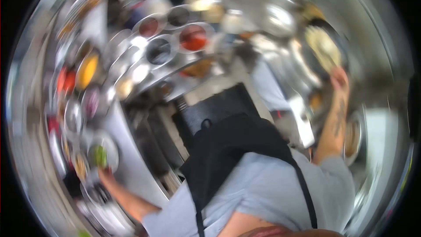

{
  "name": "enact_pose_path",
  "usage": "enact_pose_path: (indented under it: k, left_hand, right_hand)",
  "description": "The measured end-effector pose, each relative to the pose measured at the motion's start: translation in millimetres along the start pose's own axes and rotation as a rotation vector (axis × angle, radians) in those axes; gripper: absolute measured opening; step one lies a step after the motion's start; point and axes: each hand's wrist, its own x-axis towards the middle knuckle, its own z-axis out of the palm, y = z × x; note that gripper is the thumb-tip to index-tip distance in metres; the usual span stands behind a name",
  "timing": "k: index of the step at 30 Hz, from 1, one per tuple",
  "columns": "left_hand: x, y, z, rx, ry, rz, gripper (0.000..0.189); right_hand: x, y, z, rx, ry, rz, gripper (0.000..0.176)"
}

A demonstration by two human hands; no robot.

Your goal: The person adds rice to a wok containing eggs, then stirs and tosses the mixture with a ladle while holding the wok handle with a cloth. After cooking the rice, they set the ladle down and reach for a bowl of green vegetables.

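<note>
The view is heavily motion-blurred. My left hand (105,176) reaches out at the lower left to a small steel bowl (110,145) holding something green; whether it grips the bowl is too blurred to tell. My right hand (340,80) is raised at the upper right, closed around the handle end of a dark pan (307,33) that holds pale yellowish food. My grey shirt and black apron fill the lower middle.
Several round steel containers of sauces and ingredients, such as a red one (193,37) and a yellow one (87,71), line a curved steel counter (131,166). A black appliance (219,105) stands below them. Steel pots (278,17) sit near the pan.
</note>
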Motion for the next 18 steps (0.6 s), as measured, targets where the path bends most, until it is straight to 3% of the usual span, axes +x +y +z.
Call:
enact_pose_path:
  k: [1, 2, 3, 4, 5, 6, 8, 10, 11, 13, 14, 15, 17, 18]
  left_hand:
    - [-50, 28, 37, 0.063, -0.01, 0.142, 0.055]
    - [-44, 38, 42, -0.056, 0.061, 0.075, 0.052]
    - [-57, 52, 51, -0.018, -0.104, 0.126, 0.05]
    - [-52, 55, 46, 0.017, -0.232, 0.209, 0.044]
    - [-44, 67, 65, -0.105, -0.112, 0.108, 0.038]
    - [-39, 77, 84, -0.221, 0.023, 0.004, 0.031]
    - [-33, 84, 140, -0.175, -0.055, 0.04, 0.034]
    - [-79, 85, 214, -0.115, -0.485, 0.279, 0.031]
    - [-65, 84, 240, -0.158, -0.527, 0.179, 0.027]
    - [-19, 66, 287, -0.237, -0.752, 0.104, 0.029]
    - [-63, 70, 340, -0.223, -0.772, 0.085, 0.026]
    - [-116, 80, 398, -0.205, -0.79, 0.067, 0.023]
    - [-122, 64, 466, -0.191, -0.775, -0.098, 0.023]
    - [-144, 59, 505, -0.173, -0.808, -0.131, 0.024]
  right_hand:
    - [-7, -15, 9, 0.075, -0.211, 0.158, 0.017]
    - [-17, -31, 25, 0.109, -0.403, 0.314, 0.009]
    - [-47, -38, 60, -0.032, 0.08, 0.3, 0.013]
    - [-71, -37, 90, -0.366, 0.323, 0.108, 0.006]
    - [-94, -34, 108, -0.489, 0.482, 0.016, 0.029]
    - [-97, -35, 94, -0.65, 0.45, 0.071, 0.056]
    - [-94, -10, 60, -1.045, 0.547, -0.012, 0.067]
    - [-90, 2, 20, -1.341, 0.573, 0.012, 0.067]
    - [-93, -7, 25, -1.393, 0.545, 0.13, 0.065]
    - [-104, -29, 45, -1.368, 0.534, 0.144, 0.062]
    - [-108, -38, 46, -1.36, 0.525, 0.145, 0.06]
    - [-110, -34, 29, -1.511, 0.535, 0.019, 0.059]
    - [-110, -21, -7, -1.806, 0.553, -0.252, 0.058]
    - [-117, -19, 0, -1.742, 0.551, -0.258, 0.056]
